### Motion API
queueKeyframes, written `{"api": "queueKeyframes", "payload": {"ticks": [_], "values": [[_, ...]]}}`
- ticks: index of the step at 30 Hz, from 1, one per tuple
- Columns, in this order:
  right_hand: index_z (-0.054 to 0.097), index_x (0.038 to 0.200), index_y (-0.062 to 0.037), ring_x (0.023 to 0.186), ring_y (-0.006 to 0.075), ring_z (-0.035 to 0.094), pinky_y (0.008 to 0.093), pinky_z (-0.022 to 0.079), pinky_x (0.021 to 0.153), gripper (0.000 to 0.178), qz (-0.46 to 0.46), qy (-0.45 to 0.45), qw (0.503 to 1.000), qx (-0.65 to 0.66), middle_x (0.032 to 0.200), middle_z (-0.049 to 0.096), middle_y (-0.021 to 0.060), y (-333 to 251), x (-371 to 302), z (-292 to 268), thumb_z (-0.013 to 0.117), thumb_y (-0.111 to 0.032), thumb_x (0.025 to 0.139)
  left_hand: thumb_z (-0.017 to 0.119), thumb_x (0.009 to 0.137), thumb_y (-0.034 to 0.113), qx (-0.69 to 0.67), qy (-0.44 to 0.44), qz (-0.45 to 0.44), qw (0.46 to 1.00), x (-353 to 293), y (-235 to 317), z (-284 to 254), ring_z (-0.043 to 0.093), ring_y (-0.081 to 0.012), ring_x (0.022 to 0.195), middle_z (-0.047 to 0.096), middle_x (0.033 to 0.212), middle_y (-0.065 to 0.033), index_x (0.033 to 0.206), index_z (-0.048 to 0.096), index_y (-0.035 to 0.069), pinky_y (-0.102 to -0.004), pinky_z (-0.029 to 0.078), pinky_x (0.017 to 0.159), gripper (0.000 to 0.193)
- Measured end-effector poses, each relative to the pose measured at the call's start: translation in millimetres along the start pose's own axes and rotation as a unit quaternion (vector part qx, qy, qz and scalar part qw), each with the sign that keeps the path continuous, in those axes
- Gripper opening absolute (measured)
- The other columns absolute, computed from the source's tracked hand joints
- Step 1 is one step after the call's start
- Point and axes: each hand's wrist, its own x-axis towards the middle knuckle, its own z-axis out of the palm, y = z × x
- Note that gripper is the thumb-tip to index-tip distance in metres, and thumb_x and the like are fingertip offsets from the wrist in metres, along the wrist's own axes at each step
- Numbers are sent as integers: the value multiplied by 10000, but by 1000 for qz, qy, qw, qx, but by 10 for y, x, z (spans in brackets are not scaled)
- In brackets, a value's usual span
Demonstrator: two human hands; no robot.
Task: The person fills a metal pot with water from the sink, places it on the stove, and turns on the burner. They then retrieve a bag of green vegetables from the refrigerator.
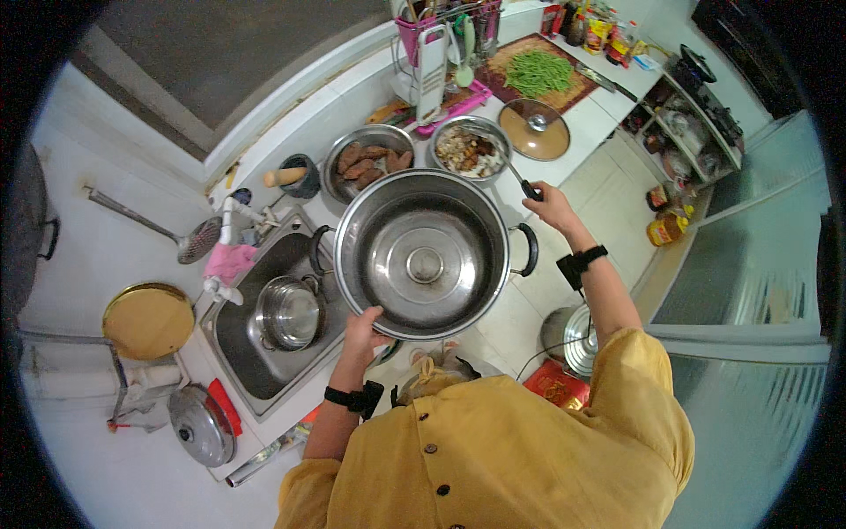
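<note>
The left hand [361, 333] is clamped on the rim of the wide steel pot [381, 269] at seven o'clock, thumb over the edge. The pot is in the middle of the view, its mouth facing up, a dark loop handle at nine o'clock and another at three. Going round from the pot, the right hand [552, 209] is at two o'clock, fingers closed on the black-handled utensil [530, 190], whose far end reaches into the food in a steel bowl [434, 152] at one o'clock.

At eight o'clock a smaller steel pot [293, 310] sits in the sink [233, 331]. At eleven, just beyond the wide pot's rim, a second bowl [333, 183] holds reddish-brown pieces [370, 160]. The mortar [306, 183] stands beside it at ten, a pale pestle [282, 176] leaning out.

Farther off, between one and two, lies a glass lid [548, 141]; past it, at one o'clock, cut green vegetables [538, 73] are heaped on a chopping board [507, 63]. Bottles [621, 42] stand farthest, near the wall.
</note>
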Motion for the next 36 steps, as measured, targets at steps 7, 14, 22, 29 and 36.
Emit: {"api": "queueKeyframes", "payload": {"ticks": [7,14,22,29,36], "values": [[581,1204,-6,829,250,630,366,498,780,449,-89,-55,992,-64,952,674,156,-38,116,-684,665,-225,821,643,872,256,128,162,144,968,-54,8,-106,576,-244,1065,467,1347,-180,1457,257,26,-348,531,686,737],[553,1267,-52,941,271,646,376,498,825,462,-106,-155,973,-132,1026,677,144,374,1067,-1235,652,-171,831,624,917,201,79,267,283,918,208,-344,43,404,-249,1279,374,1437,-210,1454,228,-62,-331,315,1054,718],[570,1155,-111,1051,336,587,513,438,909,348,-275,-53,842,-461,1094,627,136,452,2537,-1451,586,-82,808,643,866,195,246,479,291,791,39,-381,672,411,-365,1280,379,1411,-283,1432,272,-76,-397,297,1086,729],[558,1199,-164,1141,296,542,526,394,979,399,-276,-16,825,-493,1195,584,65,677,3148,-1020,588,-56,816,663,816,176,406,542,256,690,-63,-487,1201,382,-405,1310,407,1387,-297,1399,336,-69,-430,273,1113,712],[566,1241,-180,1172,307,509,472,420,980,502,-266,-73,857,-435,1263,562,53,769,3298,-839,642,-48,762,664,818,162,229,510,269,784,-199,-547,1202,452,-351,1265,452,1359,-285,1380,358,-84,-394,364,1051,685]]}}
